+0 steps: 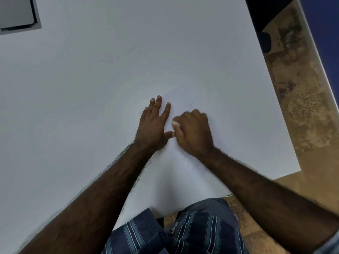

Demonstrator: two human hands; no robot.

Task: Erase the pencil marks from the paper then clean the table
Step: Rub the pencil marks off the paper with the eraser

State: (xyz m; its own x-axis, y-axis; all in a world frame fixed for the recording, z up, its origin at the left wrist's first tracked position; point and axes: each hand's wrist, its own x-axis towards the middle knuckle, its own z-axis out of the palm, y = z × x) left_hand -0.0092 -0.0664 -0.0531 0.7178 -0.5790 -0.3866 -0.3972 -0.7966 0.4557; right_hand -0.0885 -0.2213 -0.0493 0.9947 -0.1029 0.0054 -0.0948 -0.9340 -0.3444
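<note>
A white sheet of paper (pixel 198 99) lies on the white table (pixel 91 79), hard to tell apart from it; faint pencil marks show near its middle. My left hand (pixel 153 125) lies flat with straight fingers on the paper's left edge, pressing it down. My right hand (pixel 194 132) is curled around a small white eraser (pixel 175 123), whose tip sticks out by the thumb and touches the paper. The right hand looks blurred.
A grey rectangular panel (pixel 17 13) sits at the table's far left corner. The table's right edge (pixel 282 114) borders a brown mottled floor (pixel 302 107). A dark chair part (pixel 264 43) stands beyond that edge. My striped shorts (pixel 183 233) are at the near edge.
</note>
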